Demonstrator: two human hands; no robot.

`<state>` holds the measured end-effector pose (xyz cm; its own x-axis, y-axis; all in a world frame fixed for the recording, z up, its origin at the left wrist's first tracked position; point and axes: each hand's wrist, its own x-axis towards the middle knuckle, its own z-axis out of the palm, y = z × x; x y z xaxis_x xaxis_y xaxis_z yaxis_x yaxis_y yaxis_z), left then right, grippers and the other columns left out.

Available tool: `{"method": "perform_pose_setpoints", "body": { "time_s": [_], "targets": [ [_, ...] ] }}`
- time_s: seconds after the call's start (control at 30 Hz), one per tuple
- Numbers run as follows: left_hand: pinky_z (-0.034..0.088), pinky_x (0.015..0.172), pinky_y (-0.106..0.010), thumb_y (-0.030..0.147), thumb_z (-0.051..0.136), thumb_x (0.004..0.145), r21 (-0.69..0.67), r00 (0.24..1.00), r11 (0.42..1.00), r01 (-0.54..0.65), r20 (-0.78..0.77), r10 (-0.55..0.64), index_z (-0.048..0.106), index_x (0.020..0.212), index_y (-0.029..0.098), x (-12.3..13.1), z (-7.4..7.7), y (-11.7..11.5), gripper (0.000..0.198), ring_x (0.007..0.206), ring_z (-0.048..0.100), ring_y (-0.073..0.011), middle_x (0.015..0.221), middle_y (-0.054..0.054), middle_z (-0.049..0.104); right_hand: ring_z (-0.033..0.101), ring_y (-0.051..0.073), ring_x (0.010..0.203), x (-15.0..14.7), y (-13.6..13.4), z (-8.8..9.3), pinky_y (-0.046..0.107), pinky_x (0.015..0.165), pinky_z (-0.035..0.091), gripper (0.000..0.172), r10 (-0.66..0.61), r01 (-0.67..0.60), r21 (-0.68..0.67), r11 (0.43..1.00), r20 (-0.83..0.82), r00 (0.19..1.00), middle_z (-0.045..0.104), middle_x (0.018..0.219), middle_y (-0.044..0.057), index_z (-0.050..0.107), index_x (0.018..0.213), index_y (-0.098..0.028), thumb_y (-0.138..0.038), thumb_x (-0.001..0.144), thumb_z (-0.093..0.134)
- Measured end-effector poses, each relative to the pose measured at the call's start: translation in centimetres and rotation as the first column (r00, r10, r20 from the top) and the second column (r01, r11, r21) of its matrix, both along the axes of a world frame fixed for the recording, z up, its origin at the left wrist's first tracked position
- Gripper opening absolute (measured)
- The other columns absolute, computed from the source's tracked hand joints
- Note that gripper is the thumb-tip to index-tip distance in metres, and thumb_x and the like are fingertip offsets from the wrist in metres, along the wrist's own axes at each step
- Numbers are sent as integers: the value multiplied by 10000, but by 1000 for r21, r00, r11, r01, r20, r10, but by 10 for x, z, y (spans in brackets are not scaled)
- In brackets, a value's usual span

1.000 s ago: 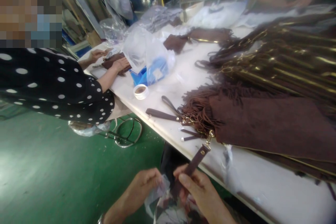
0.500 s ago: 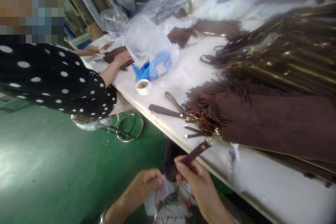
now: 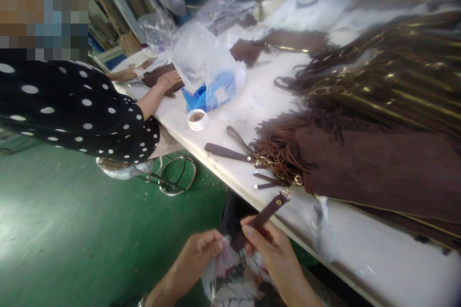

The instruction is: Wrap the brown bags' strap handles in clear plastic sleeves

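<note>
Between thumb and fingers, my right hand (image 3: 264, 240) pinches a dark brown wrist strap (image 3: 268, 212). A gold clasp (image 3: 286, 194) links the strap to a brown fringed pouch (image 3: 374, 163) lying on the table. My left hand (image 3: 201, 249) is closed on a thin, translucent plastic wrap (image 3: 220, 264), beside the strap's lower end. Both hands are in front of the table edge, low in the view. Other brown straps (image 3: 228, 152) with gold fittings lie on the table near the fringe.
A white table (image 3: 173, 129) carries a roll of tape (image 3: 197, 119), a blue tape dispenser (image 3: 196, 98), a clear plastic bag (image 3: 198, 53) and piled pouches with gold zippers (image 3: 392, 76). At left, a co-worker's hand (image 3: 168, 80) rests on brown fringed material. A metal-framed stool (image 3: 177, 175) stands below.
My left hand and the plastic have shifted very slightly away from the strap's end. My right hand keeps its pinch on the strap.
</note>
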<state>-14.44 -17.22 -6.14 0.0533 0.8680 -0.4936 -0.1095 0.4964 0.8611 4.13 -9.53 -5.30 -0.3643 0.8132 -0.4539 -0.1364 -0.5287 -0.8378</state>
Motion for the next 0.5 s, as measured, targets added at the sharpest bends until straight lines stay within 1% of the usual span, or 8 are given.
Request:
{"method": "perform_pose_setpoints", "body": {
  "time_s": [0.1, 0.17, 0.3, 0.4, 0.5],
  "targets": [
    [415, 562, -210, 441, 599, 913, 28, 996, 1000, 9, -87, -7, 661, 815, 106, 3, 1, 0, 354, 584, 551, -124, 667, -40, 630, 545, 119, 556, 2, -1, 1, 215, 521, 434, 384, -2, 2, 0, 1000, -5, 1000, 590, 592, -22, 706, 924, -154, -496, 753, 746],
    [406, 562, -211, 444, 588, 918, 24, 993, 999, 22, -114, -19, 662, 816, 111, 5, 2, 0, 356, 593, 553, -129, 674, -41, 633, 541, 122, 563, 2, 0, 1, 218, 527, 433, 380, 0, 0, -2, 1000, -6, 1000, 592, 595, -19, 707, 912, -154, -493, 746, 751],
    [415, 579, -220, 457, 565, 926, 37, 993, 999, 37, -115, -33, 669, 844, 113, 9, 2, 0, 368, 613, 578, -146, 701, -53, 654, 551, 132, 581, 3, 0, 1, 228, 549, 441, 372, -26, 26, -2, 1000, 19, 999, 611, 614, -14, 696, 940, -154, -471, 753, 749],
    [412, 578, -217, 454, 569, 924, 51, 993, 998, 34, -113, -28, 676, 853, 114, 11, 2, 0, 363, 605, 574, -142, 694, -50, 654, 553, 136, 584, 2, 0, -3, 229, 555, 441, 381, -42, 42, 1, 999, 31, 999, 612, 611, -17, 690, 963, -154, -467, 755, 747],
    [413, 549, -216, 461, 567, 923, 31, 998, 999, 33, -62, -31, 672, 843, 104, 11, 1, -2, 381, 571, 577, -142, 671, -66, 662, 554, 135, 585, 1, -1, -6, 230, 556, 442, 383, -54, 54, 2, 999, 24, 998, 611, 612, -18, 684, 967, -152, -468, 759, 742]
  ]
}}
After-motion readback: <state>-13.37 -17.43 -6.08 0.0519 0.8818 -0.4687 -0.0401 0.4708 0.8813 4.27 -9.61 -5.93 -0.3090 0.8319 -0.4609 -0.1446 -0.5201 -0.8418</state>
